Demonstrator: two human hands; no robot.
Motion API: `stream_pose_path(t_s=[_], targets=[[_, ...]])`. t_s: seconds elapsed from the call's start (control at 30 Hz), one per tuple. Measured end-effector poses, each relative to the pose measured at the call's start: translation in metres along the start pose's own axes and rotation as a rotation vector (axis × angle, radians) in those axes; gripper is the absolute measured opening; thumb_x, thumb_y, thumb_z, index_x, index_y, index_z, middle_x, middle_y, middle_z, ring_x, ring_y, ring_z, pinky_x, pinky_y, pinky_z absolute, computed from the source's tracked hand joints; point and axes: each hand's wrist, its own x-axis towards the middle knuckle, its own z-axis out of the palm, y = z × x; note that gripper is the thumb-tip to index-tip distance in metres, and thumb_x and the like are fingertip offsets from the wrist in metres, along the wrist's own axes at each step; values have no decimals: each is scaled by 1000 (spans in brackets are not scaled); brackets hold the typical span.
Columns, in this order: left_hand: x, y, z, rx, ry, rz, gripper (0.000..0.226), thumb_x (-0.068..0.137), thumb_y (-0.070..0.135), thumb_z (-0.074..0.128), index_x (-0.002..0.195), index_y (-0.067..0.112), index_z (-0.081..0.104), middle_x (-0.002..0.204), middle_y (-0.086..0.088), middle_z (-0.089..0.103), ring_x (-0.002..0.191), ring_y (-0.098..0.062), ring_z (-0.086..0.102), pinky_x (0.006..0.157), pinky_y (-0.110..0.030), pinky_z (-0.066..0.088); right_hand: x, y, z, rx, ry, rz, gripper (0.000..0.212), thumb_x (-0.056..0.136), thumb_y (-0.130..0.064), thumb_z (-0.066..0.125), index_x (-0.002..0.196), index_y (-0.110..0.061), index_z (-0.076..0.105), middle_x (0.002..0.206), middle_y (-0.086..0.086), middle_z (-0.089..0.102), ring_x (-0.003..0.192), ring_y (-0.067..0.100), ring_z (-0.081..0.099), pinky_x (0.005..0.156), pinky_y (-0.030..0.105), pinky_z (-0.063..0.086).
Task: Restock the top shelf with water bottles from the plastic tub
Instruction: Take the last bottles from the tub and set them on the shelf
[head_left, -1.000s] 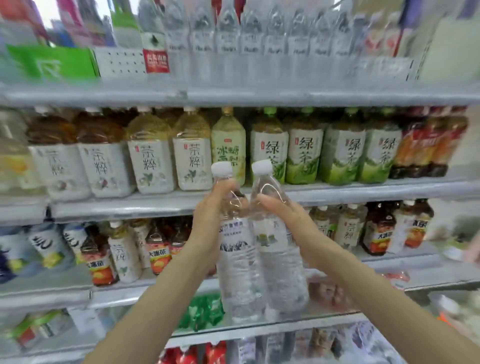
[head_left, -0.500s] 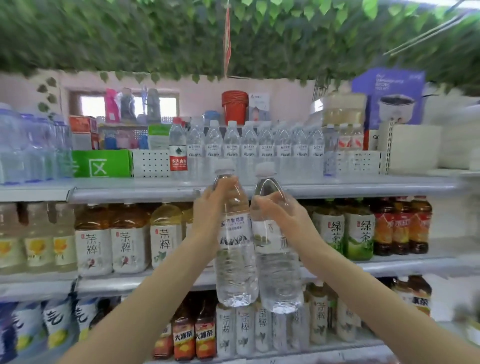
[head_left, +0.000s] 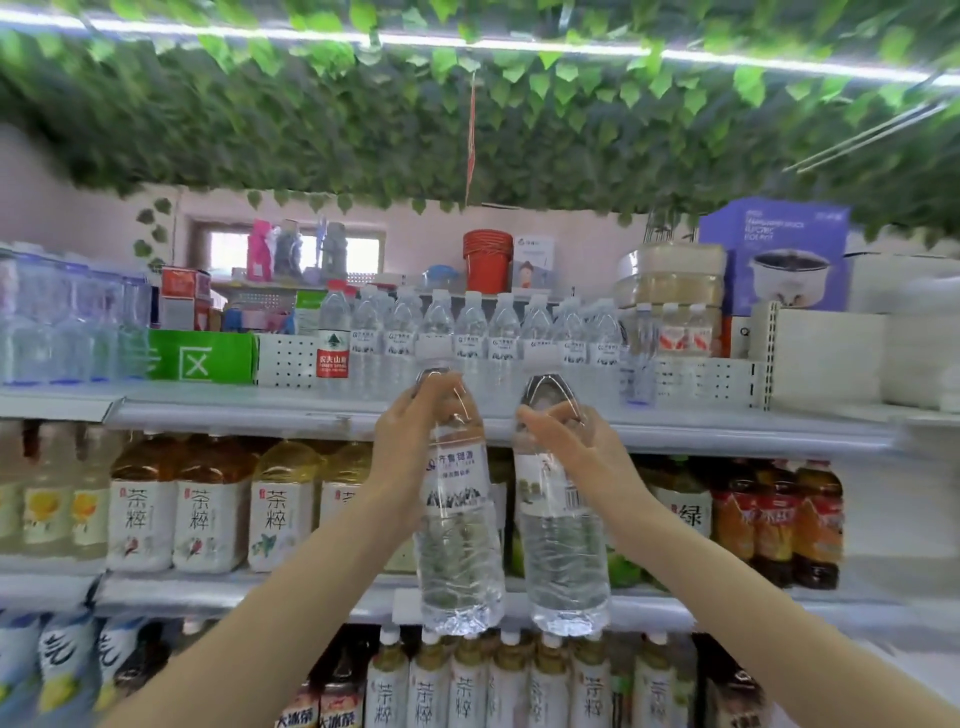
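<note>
1. Two water bottles are in the air in front of the shelving. The left bottle (head_left: 460, 519) and the right bottle (head_left: 563, 545) hang side by side, close but apart, both upright with caps up.
2. The left hand (head_left: 410, 441) wraps its fingers and thumb round the shoulder of the left bottle. The right hand (head_left: 571, 447) grips the right bottle the same way, just under the neck.
3. The top shelf (head_left: 234, 410) lies above and beyond the hands. Its front lip crosses behind the bottles at about knuckle level, so both bottle bases hang well below it.
4. As I judge it, the coming move turns on that: the bases must rise clear of the lip before the bottles go forward, long axis kept vertical. Neither hand looks nearer.
5. A row of matching bottles (head_left: 470, 332) stands on the shelf directly behind, with a bare strip in front of it. The view is blurred, so the room there is uncertain.
6. Tea bottles (head_left: 208, 509) fill the shelf below. The tub is out of view.
</note>
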Motion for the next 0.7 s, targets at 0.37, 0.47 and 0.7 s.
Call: stream_pose_path(t_s=[0.37, 0.47, 0.7], targets=[[23, 1, 46, -28, -1, -20, 37, 79, 44, 63, 104, 17, 63, 93, -5, 69, 71, -21, 63, 65, -32, 49, 28, 14, -46, 51, 16, 42, 46, 81, -49, 63, 114, -19, 52, 104, -4, 58, 89, 1, 51, 63, 19, 34], [34, -4, 57, -32, -53, 2, 37, 79, 45, 63, 106, 19, 64, 101, -5, 69, 78, -22, 65, 65, -33, 51, 34, 18, -54, 46, 52, 49, 48, 80, -50, 64, 115, -19, 51, 105, -3, 59, 88, 3, 53, 64, 20, 35], [63, -23, 62, -98, -179, -6, 33, 80, 42, 64, 104, 20, 64, 103, -5, 69, 80, -23, 66, 62, -33, 50, 55, 24, -56, 26, 189, 57, 68, 75, -58, 65, 127, -19, 46, 115, 3, 60, 92, 8, 54, 70, 24, 38]])
